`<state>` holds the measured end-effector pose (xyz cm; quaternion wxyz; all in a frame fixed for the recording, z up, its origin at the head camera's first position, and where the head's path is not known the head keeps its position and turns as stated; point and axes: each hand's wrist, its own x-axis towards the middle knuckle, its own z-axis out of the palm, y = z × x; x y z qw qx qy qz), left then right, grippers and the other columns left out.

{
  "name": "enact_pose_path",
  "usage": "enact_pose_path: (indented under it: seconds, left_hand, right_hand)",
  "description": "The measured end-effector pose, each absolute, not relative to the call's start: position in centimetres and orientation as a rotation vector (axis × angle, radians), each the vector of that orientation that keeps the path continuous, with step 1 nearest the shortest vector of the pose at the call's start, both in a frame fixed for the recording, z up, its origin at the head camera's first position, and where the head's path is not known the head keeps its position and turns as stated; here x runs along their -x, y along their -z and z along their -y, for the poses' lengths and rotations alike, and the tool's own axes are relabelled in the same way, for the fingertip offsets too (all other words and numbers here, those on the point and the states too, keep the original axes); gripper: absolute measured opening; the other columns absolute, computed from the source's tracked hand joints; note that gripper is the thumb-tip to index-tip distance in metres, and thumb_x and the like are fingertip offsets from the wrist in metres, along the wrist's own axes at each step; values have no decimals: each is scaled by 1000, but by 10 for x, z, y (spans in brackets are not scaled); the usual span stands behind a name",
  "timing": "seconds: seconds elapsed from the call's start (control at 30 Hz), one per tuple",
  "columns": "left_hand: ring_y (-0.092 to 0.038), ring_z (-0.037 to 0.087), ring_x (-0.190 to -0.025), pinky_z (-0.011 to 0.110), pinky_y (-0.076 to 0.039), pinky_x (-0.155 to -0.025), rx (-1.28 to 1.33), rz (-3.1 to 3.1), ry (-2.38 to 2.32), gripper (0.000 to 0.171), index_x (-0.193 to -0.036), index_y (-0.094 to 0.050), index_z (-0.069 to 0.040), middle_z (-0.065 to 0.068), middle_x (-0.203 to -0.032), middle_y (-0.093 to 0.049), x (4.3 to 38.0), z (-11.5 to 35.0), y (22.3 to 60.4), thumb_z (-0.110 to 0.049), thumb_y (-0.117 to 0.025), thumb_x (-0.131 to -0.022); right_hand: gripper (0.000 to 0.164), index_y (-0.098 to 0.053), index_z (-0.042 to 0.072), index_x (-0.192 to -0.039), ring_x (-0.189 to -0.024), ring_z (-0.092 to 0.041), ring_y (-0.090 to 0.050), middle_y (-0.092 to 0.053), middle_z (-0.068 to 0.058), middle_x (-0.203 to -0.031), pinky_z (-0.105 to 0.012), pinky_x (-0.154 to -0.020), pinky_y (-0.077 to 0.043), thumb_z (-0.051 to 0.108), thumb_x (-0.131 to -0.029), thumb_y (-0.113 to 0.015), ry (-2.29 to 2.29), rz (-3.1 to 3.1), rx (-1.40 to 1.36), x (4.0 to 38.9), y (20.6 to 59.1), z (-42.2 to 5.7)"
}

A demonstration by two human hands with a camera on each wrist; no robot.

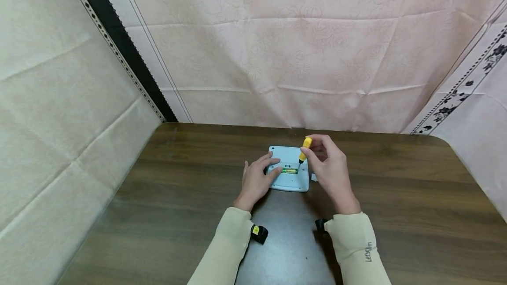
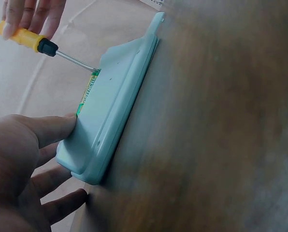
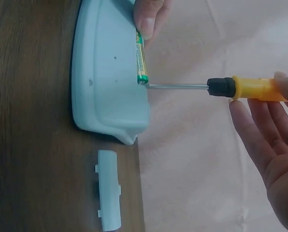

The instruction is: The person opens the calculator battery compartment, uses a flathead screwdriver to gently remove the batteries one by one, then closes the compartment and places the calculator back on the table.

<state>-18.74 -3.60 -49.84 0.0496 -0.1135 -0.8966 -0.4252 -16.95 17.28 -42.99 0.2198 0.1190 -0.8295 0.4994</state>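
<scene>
Evidently, a light-blue device [image 1: 286,184] is laid flat on the brown wood-grained counter [image 1: 404,197], towards its far edge, with a recess exposed in the upturned face. In that recess a green-and-gold battery [image 3: 141,60] is seated lengthwise. The device is touched on its left side by the left hand [image 1: 254,184], whose fingers are spread loosely over the edge and face; nothing is gripped by it, and its thumb is rested at the battery's left end.

By the right hand [image 1: 332,173], a screwdriver [image 3: 252,89] is gripped, its yellow handle being pinched between thumb and fingers. The shaft is slanted down towards the device, and its tip is brought to the battery's right end; whether metal is met there cannot be told.

Just beside the device, on the right, a small light-blue cover [image 3: 109,191] with little tabs is left lying on the counter. Both forearms are covered by pale sleeves [image 1: 223,250], black lettering being printed on the right one. Behind the counter, a creased pinkish cloth [image 1: 277,56] is hung, bordered at its right by black floral print.
</scene>
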Motion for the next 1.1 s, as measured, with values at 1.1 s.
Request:
enact_pose_path:
  seconds: [1.1]
  left_hand:
    - [-49,29,-147,69,-6,-124,375,2686,1333,34,-134,-75,-13,6,-156,-56,188,36,501,-30,-71,-104]
  right_hand:
    - [37,-60,4,-132,-98,-19,-70,-63,-12,-112,-35,-86,-61,9,-99,-77,-1965,2009,107,178,443,-199]
